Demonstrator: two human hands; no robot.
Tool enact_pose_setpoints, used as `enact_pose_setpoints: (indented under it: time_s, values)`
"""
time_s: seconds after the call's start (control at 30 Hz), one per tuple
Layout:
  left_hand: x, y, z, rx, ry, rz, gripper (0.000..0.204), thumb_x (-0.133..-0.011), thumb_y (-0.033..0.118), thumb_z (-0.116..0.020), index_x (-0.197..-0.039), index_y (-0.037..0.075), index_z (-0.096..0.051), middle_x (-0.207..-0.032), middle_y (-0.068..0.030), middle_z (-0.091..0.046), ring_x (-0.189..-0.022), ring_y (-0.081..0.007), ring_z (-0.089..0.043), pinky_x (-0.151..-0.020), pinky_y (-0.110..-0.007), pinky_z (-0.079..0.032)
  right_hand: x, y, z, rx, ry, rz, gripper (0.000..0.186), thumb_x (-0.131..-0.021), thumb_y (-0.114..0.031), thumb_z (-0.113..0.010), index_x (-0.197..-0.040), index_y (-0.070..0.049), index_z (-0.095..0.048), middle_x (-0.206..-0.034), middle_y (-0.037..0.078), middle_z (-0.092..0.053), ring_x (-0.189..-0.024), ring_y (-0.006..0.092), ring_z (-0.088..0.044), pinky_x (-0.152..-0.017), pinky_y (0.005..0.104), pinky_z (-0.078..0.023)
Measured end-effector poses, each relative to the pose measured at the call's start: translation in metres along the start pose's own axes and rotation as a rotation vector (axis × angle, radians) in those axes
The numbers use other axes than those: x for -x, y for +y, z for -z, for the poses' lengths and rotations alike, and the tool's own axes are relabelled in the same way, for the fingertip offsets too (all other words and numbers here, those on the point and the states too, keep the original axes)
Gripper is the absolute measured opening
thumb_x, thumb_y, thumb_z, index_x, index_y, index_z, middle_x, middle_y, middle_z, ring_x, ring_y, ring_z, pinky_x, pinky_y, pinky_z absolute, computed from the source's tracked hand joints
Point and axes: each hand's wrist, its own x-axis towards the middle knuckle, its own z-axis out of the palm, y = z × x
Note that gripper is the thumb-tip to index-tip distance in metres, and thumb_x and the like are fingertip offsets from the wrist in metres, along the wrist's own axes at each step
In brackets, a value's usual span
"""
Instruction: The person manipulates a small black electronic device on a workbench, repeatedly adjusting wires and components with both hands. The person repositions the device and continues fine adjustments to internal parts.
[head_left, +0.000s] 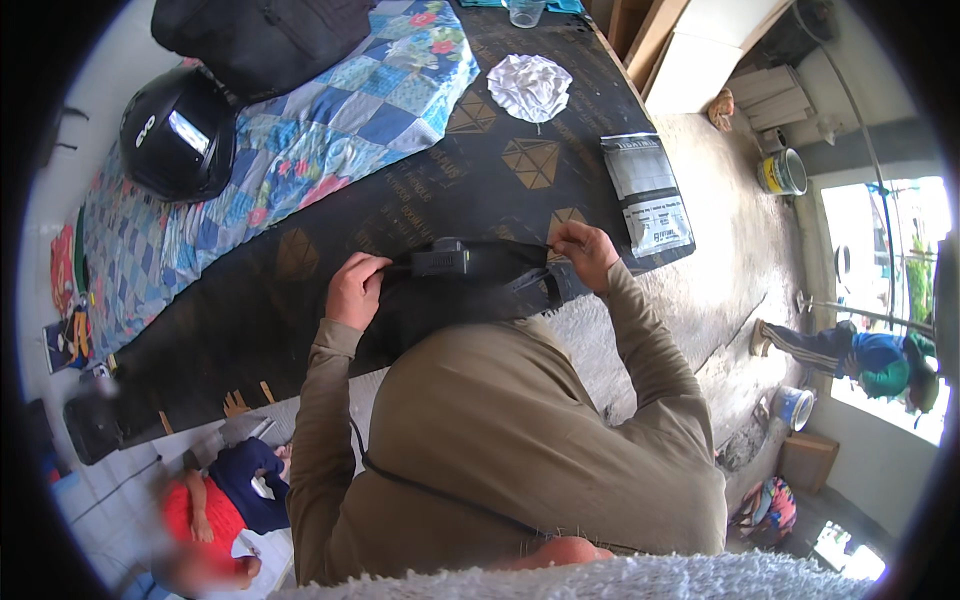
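A long black fabric piece [500, 265], perhaps a bag or belt, stretches between my hands in front of my waist. A boxy black plastic part [440, 260] sits on it, left of its middle. My left hand [355, 288] is closed at the left end, thumb and fingers pinched on the dark edge. On the other side my right hand [585, 255] pinches the upper right corner. The lower part of the fabric blends into the dark table board [420, 200] and my front, so its full outline is hard to make out.
Beyond my right hand lies a grey-and-white plastic pouch [650, 195]; a crumpled white cloth [530, 88] is farther back. A patterned quilt [340, 130] bears a black helmet [178, 135] and black bag [265, 40]. People are at lower left [215, 500] and far right [870, 360].
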Motion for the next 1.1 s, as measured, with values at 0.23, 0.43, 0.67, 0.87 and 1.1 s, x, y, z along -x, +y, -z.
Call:
enact_pose_setpoints:
  time_s: [0.23,0.43,0.67,0.87,1.1]
  values:
    - [-0.008,0.075,0.021,-0.315,0.09,-0.249,0.046,-0.087,0.002,-0.075,-0.132,0.003,-0.068,-0.13,-0.0138,-0.067,-0.108,-0.0376,-0.066,-0.094,-0.044,-0.054,0.012,0.013,-0.015,-0.502,0.066,-0.097,0.016,-0.1,-0.003,-0.064,-0.113,0.005,-0.07,-0.102,0.009,-0.074,-0.095,0.0178,-0.073,-0.091,0.0327,-0.06]
    - [-0.034,0.146,-0.036,-0.111,-0.216,-0.604,0.041,-0.086,0.016,-0.081,-0.126,0.007,-0.074,-0.126,-0.0108,-0.072,-0.115,-0.0311,-0.066,-0.105,-0.045,-0.048,0.016,0.006,-0.024,-0.686,0.131,-0.151,0.021,-0.098,-0.007,-0.07,-0.117,0.003,-0.07,-0.104,0.012,-0.076,-0.097,0.0199,-0.074,-0.09,0.0327,-0.059]
    - [-0.037,0.12,-0.058,-0.264,-0.572,-0.688,0.02,-0.087,0.008,-0.075,-0.107,0.013,-0.078,-0.11,-0.0018,-0.075,-0.105,-0.0213,-0.069,-0.114,-0.05,-0.041,0.032,0.012,-0.033,-0.844,0.214,-0.235,0.017,-0.101,-0.008,-0.069,-0.117,-0.004,-0.068,-0.107,0.006,-0.074,-0.099,0.0165,-0.073,-0.091,0.0317,-0.058]
    - [-0.043,0.13,-0.058,-0.248,-0.678,-0.659,0.02,-0.09,0.009,-0.074,-0.11,0.011,-0.077,-0.11,-0.0059,-0.074,-0.105,-0.0263,-0.069,-0.114,-0.05,-0.042,0.038,0.019,-0.042,-0.958,0.231,-0.184,0.014,-0.104,-0.007,-0.066,-0.118,-0.006,-0.067,-0.107,0.002,-0.072,-0.103,0.015,-0.072,-0.092,0.0314,-0.058]
    - [-0.088,0.148,-0.086,-0.143,-0.486,-0.572,0.034,-0.091,0.014,-0.075,-0.125,0.008,-0.071,-0.123,-0.0115,-0.072,-0.115,-0.035,-0.067,-0.106,-0.046,-0.049,0.037,0.016,-0.048,-0.958,0.297,-0.154,0.012,-0.104,-0.006,-0.066,-0.116,-0.006,-0.067,-0.107,0.003,-0.072,-0.1,0.0149,-0.072,-0.088,0.0311,-0.059]
